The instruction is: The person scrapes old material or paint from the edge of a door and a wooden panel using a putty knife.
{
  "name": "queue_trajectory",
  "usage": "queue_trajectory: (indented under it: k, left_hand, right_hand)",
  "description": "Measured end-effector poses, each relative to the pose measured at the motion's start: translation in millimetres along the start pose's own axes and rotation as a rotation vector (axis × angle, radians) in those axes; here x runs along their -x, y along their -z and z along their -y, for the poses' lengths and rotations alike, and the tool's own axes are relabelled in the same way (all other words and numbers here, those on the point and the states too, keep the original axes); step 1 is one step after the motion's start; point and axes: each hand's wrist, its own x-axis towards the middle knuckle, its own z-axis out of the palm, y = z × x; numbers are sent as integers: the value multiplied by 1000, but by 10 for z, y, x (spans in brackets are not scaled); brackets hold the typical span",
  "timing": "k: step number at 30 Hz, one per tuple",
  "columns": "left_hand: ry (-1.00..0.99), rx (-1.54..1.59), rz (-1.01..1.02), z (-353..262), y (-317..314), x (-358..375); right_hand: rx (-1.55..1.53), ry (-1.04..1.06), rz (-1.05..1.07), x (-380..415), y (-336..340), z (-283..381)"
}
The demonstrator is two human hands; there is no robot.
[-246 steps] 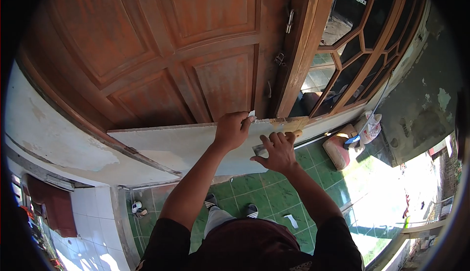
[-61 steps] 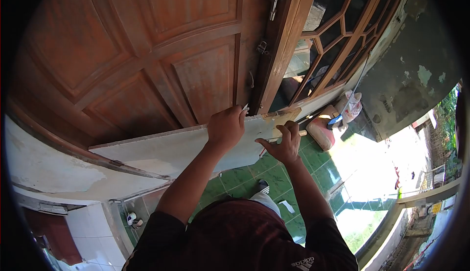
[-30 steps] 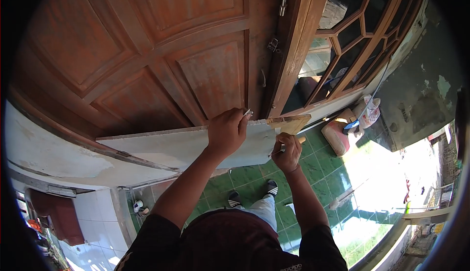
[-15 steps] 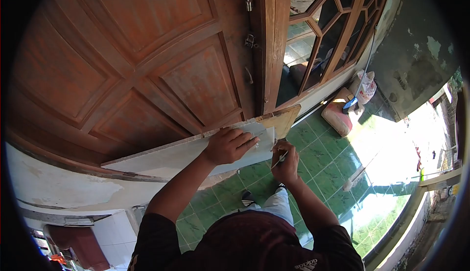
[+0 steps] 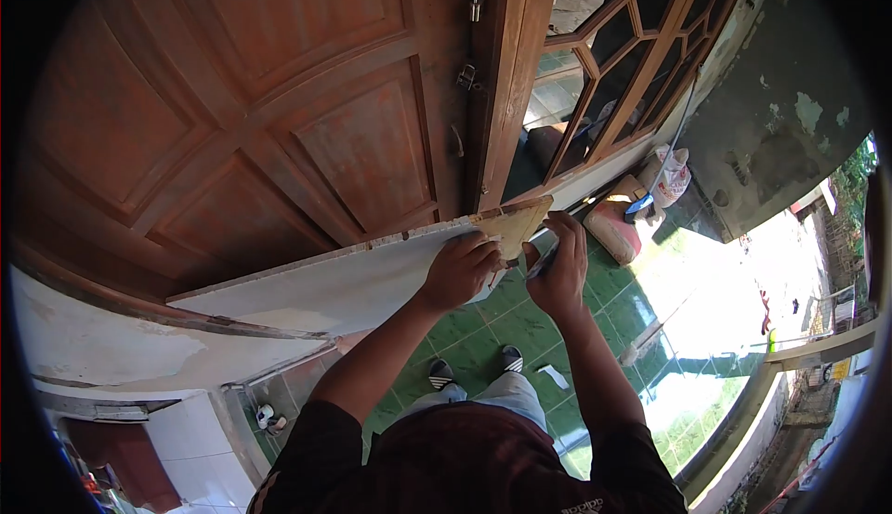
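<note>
A long board (image 5: pixel 362 282) with a white face and a bare wooden end (image 5: pixel 522 221) lies lengthwise in front of me, beside the brown door. My left hand (image 5: pixel 457 272) is at the board near its bare end, fingers curled and closed; what they pinch is hidden. Just right of the board's tip, my right hand (image 5: pixel 561 270) has its fingers bent around a small greyish thing (image 5: pixel 543 263) that I cannot make out. A small white piece (image 5: pixel 555 376) lies on the green tiles near my right foot.
The panelled wooden door (image 5: pixel 353 151) with metal latches is at the left, next to a glazed window frame (image 5: pixel 595 77). Beyond my right hand stand a reddish cushion-like block (image 5: pixel 615 230), a white sack (image 5: pixel 671 175) and a blue-headed pole (image 5: pixel 641 205). Green tiles (image 5: pixel 474 356) cover the floor.
My left hand has gone from lying spread on the white face to curled at the bare end. My right hand has moved up and right, to the tip. The white floor piece now shows.
</note>
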Motion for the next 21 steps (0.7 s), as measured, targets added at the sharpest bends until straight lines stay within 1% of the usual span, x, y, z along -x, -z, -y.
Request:
queue_trajectory:
  k: [2, 4, 6, 11, 14, 18, 21]
  left_hand:
    - [35, 13, -25, -47, -38, 19]
    - [111, 38, -26, -125, -57, 12]
    - [175, 38, -31, -174, -93, 14]
    - [309, 50, -71, -389, -287, 192]
    - [433, 123, -25, -592, -456, 447]
    - [590, 143, -232, -888, -729, 712]
    - [667, 198, -240, -1078, -888, 722]
  right_hand:
    - [-50, 71, 144, -299, -43, -230]
    - [-77, 39, 313, -428, -87, -421]
    - [-83, -85, 513, -461, -198, -591]
    - [-155, -38, 490, -512, -317, -737]
    - [-183, -29, 466, -560, -421, -770]
    - [-210, -24, 448, -550, -473, -797]
    - [-221, -19, 433, -525, -486, -811]
